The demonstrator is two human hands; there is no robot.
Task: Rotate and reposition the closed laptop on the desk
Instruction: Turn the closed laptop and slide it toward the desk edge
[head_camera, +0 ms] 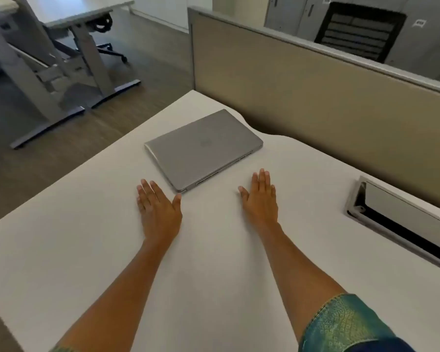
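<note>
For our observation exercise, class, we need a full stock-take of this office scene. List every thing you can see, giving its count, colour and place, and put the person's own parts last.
laptop: one, silver-grey, closed, lying askew on the desk's far middle
desk: one, white, fills the foreground
cable hatch: one, grey frame with dark opening, desk's right edge
partition: one, beige with grey trim, behind the desk
office chair: one, black mesh back, beyond the partition
cabinets: several, grey, far right wall
other desks: at least two, white tops on grey legs, upper left
left hand: one, flat on the desk, near the laptop's closest corner
right hand: one, flat on the desk, apart from the laptop
sleeve: teal-green, right arm
</note>
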